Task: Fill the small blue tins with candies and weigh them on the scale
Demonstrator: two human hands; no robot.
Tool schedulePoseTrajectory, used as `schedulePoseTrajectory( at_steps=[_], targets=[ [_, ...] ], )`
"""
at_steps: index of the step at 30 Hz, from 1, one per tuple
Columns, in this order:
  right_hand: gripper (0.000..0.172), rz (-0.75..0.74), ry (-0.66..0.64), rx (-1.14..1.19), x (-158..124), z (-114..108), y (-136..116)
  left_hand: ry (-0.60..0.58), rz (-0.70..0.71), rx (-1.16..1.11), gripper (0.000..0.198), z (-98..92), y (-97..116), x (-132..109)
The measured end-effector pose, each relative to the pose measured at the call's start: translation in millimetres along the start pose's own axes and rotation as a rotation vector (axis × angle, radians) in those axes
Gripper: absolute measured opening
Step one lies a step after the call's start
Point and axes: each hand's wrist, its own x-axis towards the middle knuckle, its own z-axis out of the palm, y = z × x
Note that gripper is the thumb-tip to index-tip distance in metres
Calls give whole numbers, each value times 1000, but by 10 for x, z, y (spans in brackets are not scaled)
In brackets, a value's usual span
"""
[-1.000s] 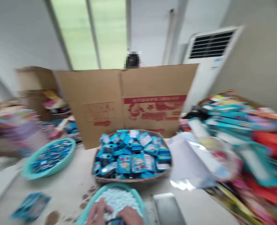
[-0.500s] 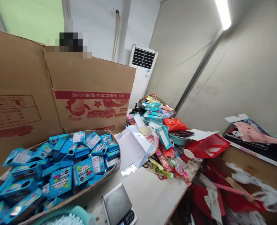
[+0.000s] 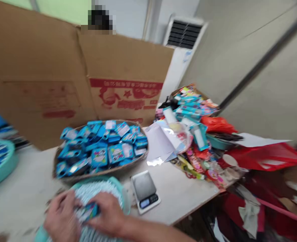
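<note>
Over a teal basin (image 3: pixel 126 198) full of small pale-blue pellets (image 3: pixel 98 189), both hands are close together at the bottom of the view. My right hand (image 3: pixel 109 213) is closed around a small blue printed box (image 3: pixel 91 211). My left hand (image 3: pixel 62 215) is beside the box with its fingers curled in; blur hides what, if anything, they pinch. Behind the basin, a low cardboard tray (image 3: pixel 120 169) holds many similar blue boxes (image 3: pixel 99 156). A digital scale (image 3: pixel 145 190) with a lit display stands right of the basin.
A tall cardboard sheet (image 3: pixel 128 57) stands behind the tray. Another teal basin (image 3: pixel 11 168) with blue packs is at the left. Papers (image 3: pixel 160 141), packaging and a red bag (image 3: pixel 266 156) crowd the table's right side. The table edge (image 3: pixel 196 205) runs diagonally at lower right.
The view has swung left and down, so the scene sits further right and the left basin shows. Both hands have come into view over the pellets, with a blue box in the right.
</note>
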Motion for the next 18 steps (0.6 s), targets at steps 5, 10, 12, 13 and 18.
schedulePoseTrajectory(
  at_steps=[5,10,12,13,18],
  targets=[
    [36,14,50,289,-97,-353,-139,-16,-186,-372,28,-13,70,-33],
    [34,19,54,372,-123,-310,-162,-95,-215,-431,27,-6,92,-48],
    [34,25,31,365,-143,-274,-171,-107,-232,-414,27,-15,78,-64],
    [34,30,22,362,-149,-263,-173,-107,-233,-407,26,-23,65,-71],
    [31,79,23,299,-139,-268,-175,-212,-36,-34,22,-85,-53,-134]
  ],
)
